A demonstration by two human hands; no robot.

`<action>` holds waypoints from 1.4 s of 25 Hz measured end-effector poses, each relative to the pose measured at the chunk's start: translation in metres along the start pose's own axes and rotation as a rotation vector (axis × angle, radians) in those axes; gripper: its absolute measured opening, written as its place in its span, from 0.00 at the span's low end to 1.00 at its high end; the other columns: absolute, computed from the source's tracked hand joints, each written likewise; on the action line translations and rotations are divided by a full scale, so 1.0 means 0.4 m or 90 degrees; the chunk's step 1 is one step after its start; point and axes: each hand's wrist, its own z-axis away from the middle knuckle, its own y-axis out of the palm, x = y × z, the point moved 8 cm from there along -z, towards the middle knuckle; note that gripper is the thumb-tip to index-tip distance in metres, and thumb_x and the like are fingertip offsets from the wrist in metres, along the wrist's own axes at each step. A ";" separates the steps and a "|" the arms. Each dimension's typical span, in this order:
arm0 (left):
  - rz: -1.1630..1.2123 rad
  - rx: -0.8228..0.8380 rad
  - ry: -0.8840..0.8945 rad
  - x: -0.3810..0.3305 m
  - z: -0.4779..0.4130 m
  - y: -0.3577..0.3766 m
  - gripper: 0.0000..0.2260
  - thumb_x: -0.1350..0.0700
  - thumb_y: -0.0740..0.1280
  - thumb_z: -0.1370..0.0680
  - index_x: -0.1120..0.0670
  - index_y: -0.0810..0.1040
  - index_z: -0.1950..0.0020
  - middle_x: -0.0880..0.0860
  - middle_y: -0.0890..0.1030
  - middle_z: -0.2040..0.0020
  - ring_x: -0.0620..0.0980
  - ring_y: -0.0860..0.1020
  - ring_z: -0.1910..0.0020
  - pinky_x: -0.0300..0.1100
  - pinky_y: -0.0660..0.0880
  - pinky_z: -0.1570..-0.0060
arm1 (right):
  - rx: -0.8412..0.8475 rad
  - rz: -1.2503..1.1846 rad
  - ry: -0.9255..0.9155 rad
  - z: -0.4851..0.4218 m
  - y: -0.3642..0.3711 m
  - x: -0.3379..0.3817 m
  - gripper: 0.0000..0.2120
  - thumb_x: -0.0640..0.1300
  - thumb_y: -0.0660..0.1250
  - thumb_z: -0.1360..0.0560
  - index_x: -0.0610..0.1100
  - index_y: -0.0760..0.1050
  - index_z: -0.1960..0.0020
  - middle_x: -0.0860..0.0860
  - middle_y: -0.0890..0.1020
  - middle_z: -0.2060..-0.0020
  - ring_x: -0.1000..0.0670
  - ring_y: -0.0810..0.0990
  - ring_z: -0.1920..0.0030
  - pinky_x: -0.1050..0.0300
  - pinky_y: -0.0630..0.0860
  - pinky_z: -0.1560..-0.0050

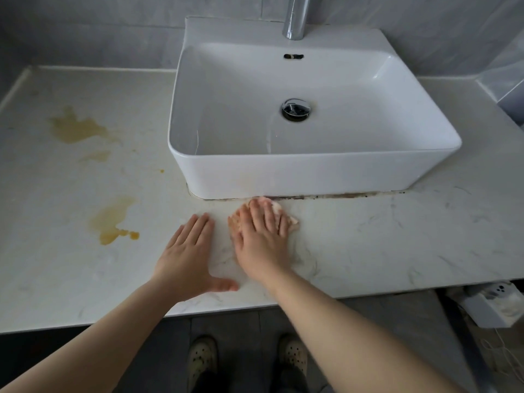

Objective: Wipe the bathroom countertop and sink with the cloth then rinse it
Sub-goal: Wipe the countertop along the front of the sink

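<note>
- Yellow-brown stains [73,129] mark the far left of the white marble-patterned table [397,236]. A second yellow-brown patch [112,219] lies nearer, left of the hands.
- The left hand [190,256] lies flat on the bare table at the near middle, palm down. Its fingers are straight and close together, its thumb is spread to the right, and it holds nothing.
- Just to its right, the right hand [261,236] presses palm-down on a small pale peach cloth [294,222]. Its fingers are straight and slightly fanned, not curled round the cloth.
- The cloth is flattened on the table under that hand, with its edges showing at the fingertips and on both sides. Its far edge reaches the foot of the sink.
- A white rectangular ceramic sink [312,171] stands on the table beyond the hands, with a chrome drain plug [296,109] in its basin and a chrome tap [296,18] above its far rim.
- A dark line of grime [340,196] runs along the sink's near base, to the right of the cloth.
- On the grey floor below the table edge are two pale perforated shoes [202,355].
- A white box [493,307] sits low at the far right.
</note>
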 end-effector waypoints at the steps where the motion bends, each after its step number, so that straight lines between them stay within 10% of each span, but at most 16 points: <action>1: -0.003 0.005 0.003 0.001 -0.001 -0.001 0.68 0.17 0.46 0.55 0.56 0.38 0.24 0.49 0.37 0.24 0.41 0.32 0.31 0.39 0.32 0.32 | -0.010 0.025 -0.066 0.013 -0.014 -0.029 0.33 0.57 0.38 0.26 0.48 0.61 0.26 0.48 0.60 0.25 0.43 0.52 0.24 0.40 0.43 0.27; 3: -0.012 0.017 0.009 0.006 0.002 -0.001 0.66 0.18 0.48 0.52 0.55 0.36 0.25 0.47 0.33 0.26 0.40 0.30 0.32 0.39 0.32 0.32 | -0.062 0.080 -0.010 0.022 -0.056 -0.173 0.31 0.57 0.42 0.26 0.50 0.65 0.28 0.49 0.63 0.26 0.43 0.58 0.25 0.38 0.53 0.29; 8: -0.012 0.015 0.015 0.003 0.000 0.002 0.64 0.18 0.46 0.51 0.55 0.35 0.25 0.45 0.31 0.29 0.42 0.30 0.31 0.40 0.31 0.32 | -0.050 0.043 0.406 0.020 -0.083 -0.315 0.28 0.53 0.40 0.21 0.47 0.50 0.23 0.46 0.49 0.23 0.44 0.42 0.23 0.39 0.38 0.27; 14: -0.007 0.007 0.019 0.008 -0.001 -0.003 0.67 0.16 0.37 0.56 0.54 0.37 0.24 0.45 0.32 0.28 0.41 0.30 0.31 0.38 0.31 0.33 | 0.000 0.071 -0.110 0.037 -0.005 0.013 0.27 0.55 0.44 0.23 0.49 0.65 0.28 0.50 0.64 0.26 0.45 0.58 0.25 0.38 0.49 0.28; 21: -0.005 0.000 -0.017 0.028 0.020 0.000 0.64 0.16 0.38 0.54 0.50 0.39 0.24 0.52 0.35 0.24 0.46 0.31 0.29 0.44 0.34 0.30 | -0.018 0.019 0.416 0.071 -0.104 -0.402 0.26 0.55 0.47 0.20 0.53 0.52 0.23 0.50 0.49 0.23 0.46 0.42 0.23 0.35 0.41 0.28; 27: 0.004 -0.005 -0.021 0.075 0.039 -0.011 0.68 0.16 0.40 0.55 0.55 0.41 0.24 0.48 0.37 0.25 0.41 0.32 0.31 0.40 0.33 0.31 | -0.088 0.065 -0.038 0.030 -0.016 0.086 0.23 0.53 0.53 0.25 0.53 0.72 0.33 0.51 0.71 0.30 0.43 0.65 0.28 0.31 0.59 0.34; 30: -0.001 0.021 -0.001 0.086 0.046 -0.005 0.68 0.16 0.40 0.55 0.56 0.39 0.24 0.50 0.36 0.25 0.42 0.30 0.31 0.38 0.31 0.32 | 0.075 0.047 -0.264 0.105 0.028 0.117 0.23 0.54 0.50 0.21 0.53 0.63 0.27 0.54 0.59 0.25 0.48 0.51 0.24 0.39 0.44 0.26; 33: 0.004 0.043 0.012 0.087 0.045 -0.001 0.67 0.16 0.40 0.55 0.56 0.34 0.26 0.47 0.29 0.29 0.44 0.27 0.32 0.39 0.29 0.33 | -0.050 0.116 -0.129 0.056 -0.024 -0.063 0.27 0.56 0.46 0.25 0.52 0.69 0.30 0.51 0.67 0.28 0.44 0.61 0.26 0.36 0.58 0.29; 35: 0.006 0.044 0.009 0.084 0.044 0.001 0.68 0.16 0.40 0.55 0.56 0.35 0.25 0.47 0.29 0.29 0.43 0.27 0.32 0.39 0.30 0.32 | -0.050 0.057 0.079 0.005 -0.046 -0.145 0.30 0.57 0.42 0.26 0.53 0.63 0.27 0.50 0.61 0.25 0.43 0.54 0.24 0.37 0.50 0.28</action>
